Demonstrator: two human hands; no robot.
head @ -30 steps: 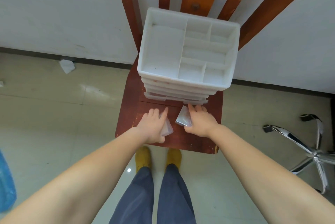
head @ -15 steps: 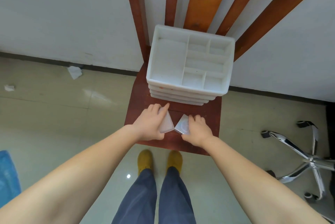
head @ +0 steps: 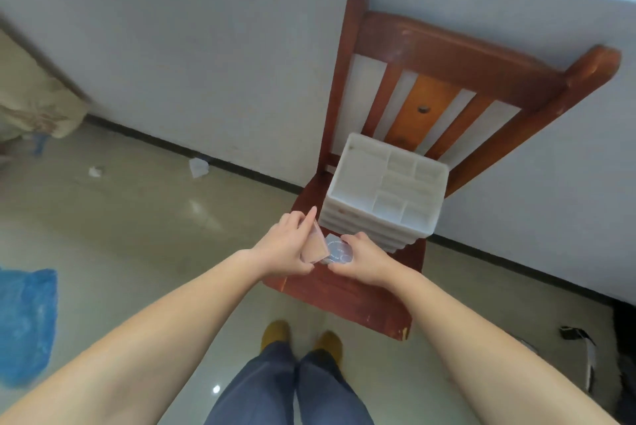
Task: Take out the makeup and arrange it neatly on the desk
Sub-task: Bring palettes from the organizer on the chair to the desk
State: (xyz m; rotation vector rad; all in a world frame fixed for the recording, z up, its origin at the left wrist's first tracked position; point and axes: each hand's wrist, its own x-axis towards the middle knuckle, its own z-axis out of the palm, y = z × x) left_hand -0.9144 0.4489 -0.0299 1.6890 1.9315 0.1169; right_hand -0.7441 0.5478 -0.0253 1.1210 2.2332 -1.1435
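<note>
A white plastic organiser [head: 358, 180] with drawers and an empty divided top stands on the seat of a red-brown wooden chair [head: 347, 294]. My left hand [head: 285, 249] holds a small clear flat case [head: 315, 247] with a pinkish inside, tilted up on edge. My right hand [head: 364, 257] grips a second small clear case [head: 339, 251] with a round print on it. Both cases are lifted above the front of the seat and nearly touch each other. Fingers hide part of each case.
The chair backs onto a white wall [head: 206, 46]. A blue plastic bag [head: 25, 321] lies on the tiled floor at the left, with scraps of paper [head: 198, 166] near the skirting. Part of a swivel chair base [head: 585, 356] shows at the right. My feet [head: 303, 342] stand before the chair.
Both hands have lifted the two clear cases off the seat and brought them together. The view has pulled back and tilted, so the whole chair back now shows.
</note>
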